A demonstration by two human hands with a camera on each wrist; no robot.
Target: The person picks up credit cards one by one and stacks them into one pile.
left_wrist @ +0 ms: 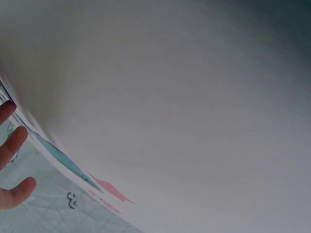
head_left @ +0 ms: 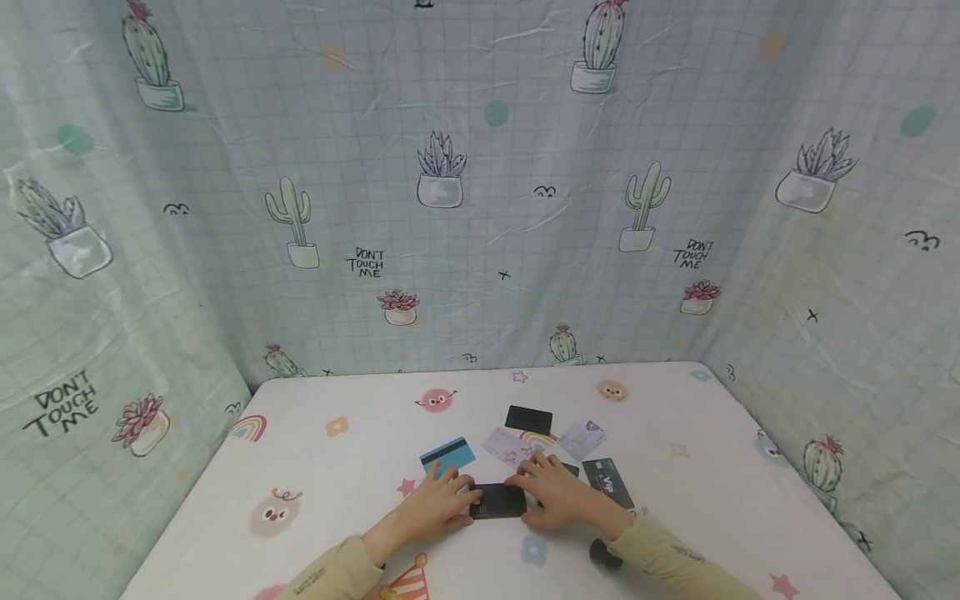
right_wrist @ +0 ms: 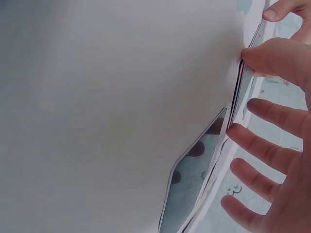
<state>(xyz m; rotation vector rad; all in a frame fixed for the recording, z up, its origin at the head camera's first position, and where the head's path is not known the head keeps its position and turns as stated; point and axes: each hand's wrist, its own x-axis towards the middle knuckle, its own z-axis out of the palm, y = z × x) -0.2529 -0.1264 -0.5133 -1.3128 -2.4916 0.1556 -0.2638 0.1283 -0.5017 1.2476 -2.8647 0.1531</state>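
A black card lies flat on the white printed tablecloth between my two hands. My left hand rests on the cloth with its fingertips against the card's left end. On the other end lies my right hand. In the right wrist view my right hand has spread, straight fingers, and its thumb presses the card's thin edge. Only the straight fingertips of my left hand show in the left wrist view.
More cards lie just beyond the hands: a blue one, a black one, two pale ones and a black lettered one. A cactus-print curtain closes the back and both sides.
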